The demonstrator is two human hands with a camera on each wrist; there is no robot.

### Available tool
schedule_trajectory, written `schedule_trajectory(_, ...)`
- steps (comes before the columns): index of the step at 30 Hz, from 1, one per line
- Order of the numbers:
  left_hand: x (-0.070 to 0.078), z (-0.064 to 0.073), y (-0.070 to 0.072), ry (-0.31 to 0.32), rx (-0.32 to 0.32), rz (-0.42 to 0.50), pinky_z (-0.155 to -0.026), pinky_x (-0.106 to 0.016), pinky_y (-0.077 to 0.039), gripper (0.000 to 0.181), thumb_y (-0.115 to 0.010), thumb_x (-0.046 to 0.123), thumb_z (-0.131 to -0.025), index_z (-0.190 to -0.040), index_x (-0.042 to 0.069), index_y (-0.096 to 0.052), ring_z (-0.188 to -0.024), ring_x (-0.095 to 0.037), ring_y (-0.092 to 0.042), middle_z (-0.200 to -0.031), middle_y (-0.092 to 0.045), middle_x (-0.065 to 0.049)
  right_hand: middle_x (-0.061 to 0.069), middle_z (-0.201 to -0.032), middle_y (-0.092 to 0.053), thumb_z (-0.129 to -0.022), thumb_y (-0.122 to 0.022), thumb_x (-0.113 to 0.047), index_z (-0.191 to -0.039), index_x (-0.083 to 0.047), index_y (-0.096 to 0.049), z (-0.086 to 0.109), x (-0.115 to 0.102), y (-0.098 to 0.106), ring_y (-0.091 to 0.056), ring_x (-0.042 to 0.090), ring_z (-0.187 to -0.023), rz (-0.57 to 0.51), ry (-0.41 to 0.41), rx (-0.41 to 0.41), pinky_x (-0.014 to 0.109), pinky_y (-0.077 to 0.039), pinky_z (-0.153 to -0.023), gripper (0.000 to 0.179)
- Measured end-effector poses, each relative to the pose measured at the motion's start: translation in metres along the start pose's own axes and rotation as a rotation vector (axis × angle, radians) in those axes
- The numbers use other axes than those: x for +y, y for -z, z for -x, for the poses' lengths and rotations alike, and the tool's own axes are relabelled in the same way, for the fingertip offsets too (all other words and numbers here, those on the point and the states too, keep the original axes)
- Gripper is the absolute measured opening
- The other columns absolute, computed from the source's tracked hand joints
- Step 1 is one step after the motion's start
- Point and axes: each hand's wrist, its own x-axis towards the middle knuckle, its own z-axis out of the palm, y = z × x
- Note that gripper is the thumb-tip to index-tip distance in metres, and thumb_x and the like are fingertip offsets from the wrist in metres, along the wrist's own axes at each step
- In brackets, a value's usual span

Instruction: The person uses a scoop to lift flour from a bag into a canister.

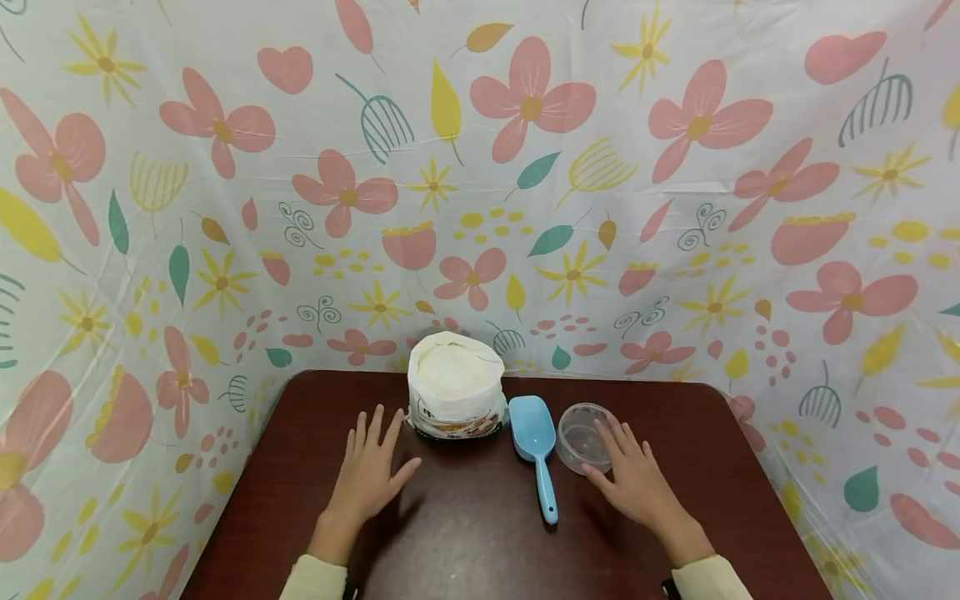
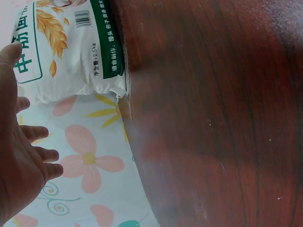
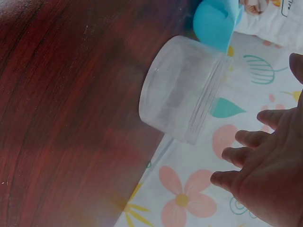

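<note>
An opened bag of flour (image 1: 457,392) stands at the back of the table, its white contents showing at the top. In the left wrist view its printed side (image 2: 71,47) shows wheat ears and 2.5kg. My left hand (image 1: 371,475), fingers spread, is just left of and in front of the bag, holding nothing. A light blue scoop (image 1: 534,433) lies right of the bag, handle toward me. Beside it stands a clear round plastic jar (image 1: 583,442) without a lid. My right hand (image 1: 637,479) is spread at the jar's right side, its fingertips overlapping the rim in the head view, gripping nothing.
The dark reddish-brown table (image 1: 465,533) has its far edge against a white floral cloth (image 1: 480,208), which hangs at the back and both sides. Bag, scoop and jar stand in a row near that edge.
</note>
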Motion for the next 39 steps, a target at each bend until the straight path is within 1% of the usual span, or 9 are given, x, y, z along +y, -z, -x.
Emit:
schedule_trajectory(5, 0.001, -0.003, 0.002, -0.007, 0.008, 0.017, -0.118, -0.073, -0.028, 0.086, -0.067, 0.054, -0.096, -0.164, 0.019, -0.03, -0.154, -0.053, -0.02, -0.168, -0.024, -0.023, 0.027, -0.166, -0.028, -0.101, -0.063, -0.046, -0.16, -0.004, -0.034, -0.003, -0.003, -0.002, -0.024, 0.05, -0.153, -0.024, 0.018, 0.0, 0.079, -0.021, -0.116, 0.078)
schedule_trajectory(9, 0.003, -0.005, 0.007, -0.013, 0.001, 0.02, -0.119, -0.072, -0.028, 0.083, -0.063, 0.057, -0.098, -0.165, 0.019, -0.029, -0.155, -0.051, -0.019, -0.169, -0.024, -0.022, 0.025, -0.166, -0.029, -0.101, -0.063, -0.048, -0.161, -0.005, -0.034, -0.006, -0.005, -0.004, -0.024, 0.047, -0.154, -0.033, 0.036, -0.008, 0.078, -0.023, -0.116, 0.079)
schedule_trajectory(14, 0.005, -0.008, 0.009, -0.029, 0.029, 0.029, -0.117, -0.072, -0.031, 0.082, -0.062, 0.056, -0.099, -0.164, 0.018, -0.029, -0.154, -0.05, -0.021, -0.167, -0.027, -0.024, 0.024, -0.166, -0.03, -0.1, -0.063, -0.048, -0.161, -0.007, -0.033, -0.008, -0.009, -0.003, -0.028, 0.049, -0.152, -0.078, 0.069, -0.002, 0.075, -0.033, -0.114, 0.08)
schedule_trajectory(17, 0.006, -0.01, 0.011, -0.041, 0.056, 0.036, -0.116, -0.072, -0.034, 0.082, -0.064, 0.053, -0.099, -0.164, 0.015, -0.032, -0.153, -0.05, -0.025, -0.166, -0.03, -0.025, 0.022, -0.167, -0.028, -0.101, -0.062, -0.051, -0.163, -0.01, -0.03, -0.009, -0.012, -0.002, -0.029, 0.048, -0.152, -0.117, 0.06, -0.031, 0.072, -0.04, -0.11, 0.081)
schedule_trajectory(19, 0.007, -0.012, 0.012, -0.049, 0.069, 0.048, -0.115, -0.071, -0.035, 0.08, -0.064, 0.052, -0.099, -0.163, 0.014, -0.033, -0.152, -0.05, -0.028, -0.165, -0.032, -0.025, 0.02, -0.169, -0.026, -0.102, -0.06, -0.051, -0.164, -0.011, -0.028, -0.009, -0.014, -0.002, -0.029, 0.046, -0.153, -0.143, 0.048, -0.057, 0.07, -0.042, -0.11, 0.081)
schedule_trajectory(24, 0.008, -0.018, 0.016, -0.051, 0.084, 0.094, -0.116, -0.067, -0.037, 0.076, -0.062, 0.048, -0.102, -0.163, 0.014, -0.033, -0.151, -0.048, -0.032, -0.164, -0.033, -0.024, 0.019, -0.169, -0.026, -0.102, -0.06, -0.05, -0.163, -0.008, -0.03, -0.012, -0.02, -0.002, -0.03, 0.044, -0.153, -0.202, 0.054, -0.083, 0.07, -0.039, -0.113, 0.08)
schedule_trajectory(29, 0.008, -0.025, 0.02, -0.049, 0.092, 0.144, -0.114, -0.066, -0.042, 0.074, -0.062, 0.044, -0.103, -0.163, 0.013, -0.032, -0.149, -0.047, -0.034, -0.163, -0.034, -0.024, 0.018, -0.166, -0.033, -0.103, -0.058, -0.053, -0.162, -0.007, -0.031, -0.013, -0.025, -0.005, -0.035, 0.043, -0.151, -0.238, 0.066, -0.087, 0.068, -0.037, -0.115, 0.08)
schedule_trajectory(34, 0.009, -0.032, 0.024, -0.041, 0.096, 0.179, -0.113, -0.065, -0.044, 0.072, -0.061, 0.041, -0.104, -0.163, 0.011, -0.032, -0.149, -0.046, -0.035, -0.163, -0.035, -0.024, 0.017, -0.162, -0.04, -0.102, -0.057, -0.055, -0.161, -0.007, -0.034, -0.013, -0.032, -0.01, -0.039, 0.041, -0.149, -0.286, 0.046, -0.099, 0.066, -0.038, -0.116, 0.079)
schedule_trajectory(39, 0.01, -0.036, 0.026, -0.045, 0.105, 0.198, -0.113, -0.062, -0.044, 0.071, -0.062, 0.036, -0.104, -0.163, 0.009, -0.031, -0.149, -0.043, -0.037, -0.163, -0.036, -0.022, 0.018, -0.159, -0.044, -0.103, -0.061, -0.047, -0.158, -0.005, -0.038, -0.011, -0.037, -0.016, -0.044, 0.04, -0.146, -0.301, 0.036, -0.113, 0.065, -0.041, -0.114, 0.074)
